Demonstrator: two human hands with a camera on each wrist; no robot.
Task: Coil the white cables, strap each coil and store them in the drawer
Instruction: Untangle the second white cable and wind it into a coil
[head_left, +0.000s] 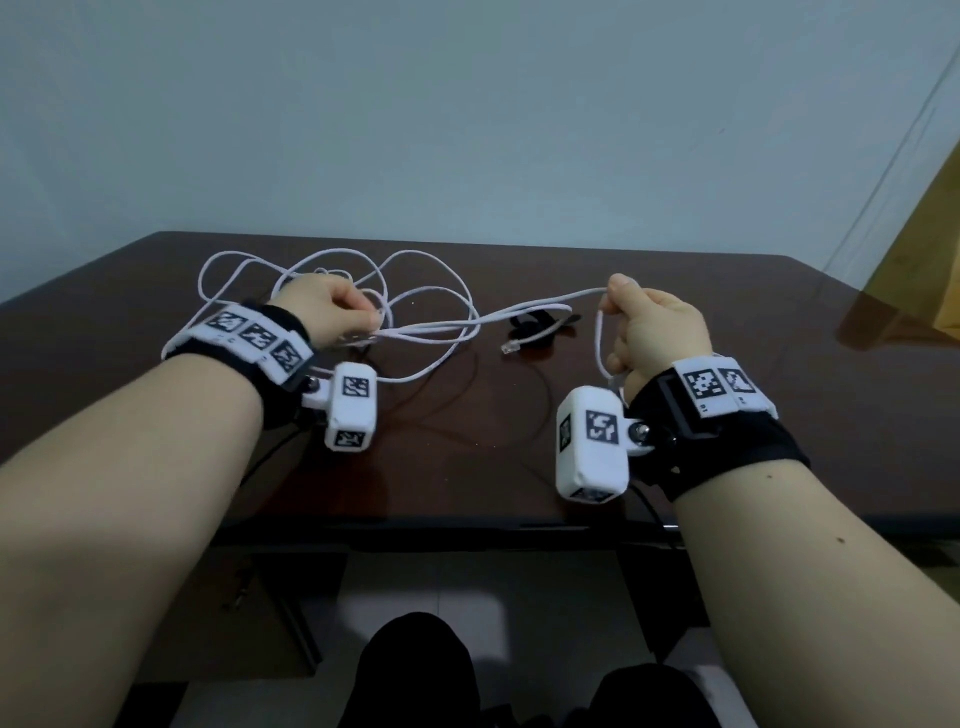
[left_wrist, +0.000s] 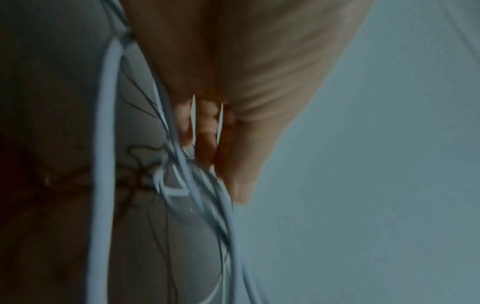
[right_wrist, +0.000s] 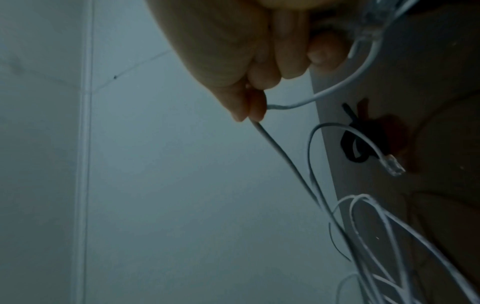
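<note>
The white cable (head_left: 415, 332) sprawls in loose loops toward the table's (head_left: 727, 322) far left corner. The right hand (head_left: 654, 332) pinches one strand between thumb and forefinger; the left hand (head_left: 322, 306) curls its fingers round several. It looks light, limp and tangle-prone, best gripped near its clear plug (head_left: 509, 348).

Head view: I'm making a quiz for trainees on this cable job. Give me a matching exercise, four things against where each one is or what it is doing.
Things:
1. left hand
2. right hand
3. black strap
4. clear plug

States:
A. lies on the table between the hands
B. grips a bunch of loose cable loops
C. pinches a single cable strand, raised off the table
D. lies free on the table at a cable's end, just in front of the strap

Pairs: 1-B, 2-C, 3-A, 4-D
</note>
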